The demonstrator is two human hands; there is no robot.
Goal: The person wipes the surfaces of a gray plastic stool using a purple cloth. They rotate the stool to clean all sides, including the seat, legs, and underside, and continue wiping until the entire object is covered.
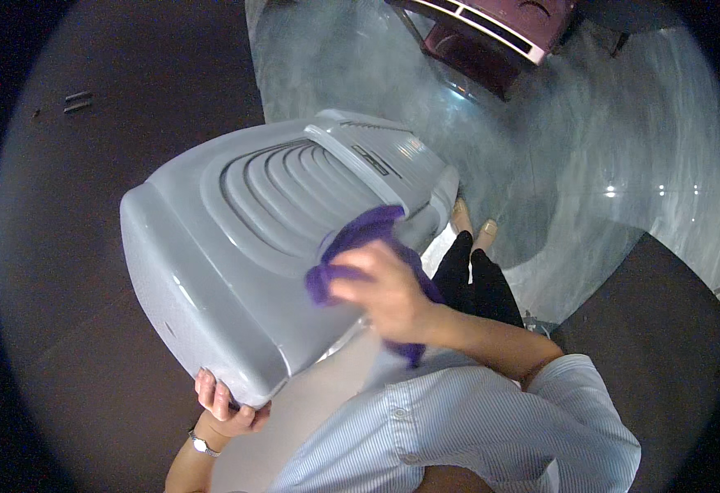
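A large grey molded plastic housing with curved ridges (249,246) lies tilted before me, its ribbed end towards my feet. My left hand (227,403), with a wristwatch at the wrist, grips the housing's lower corner, fingers over the edge. My right hand (378,283) is closed on a purple cloth (366,234) and is blurred. The cloth lies against the near side of the housing's top surface and hangs down below my wrist.
A dark red object with a white frame (489,43) stands on the grey marbled floor (581,135) beyond the housing. Dark brown surfaces (119,68) lie at the left and lower right. Two small metal pieces (78,101) are at the upper left.
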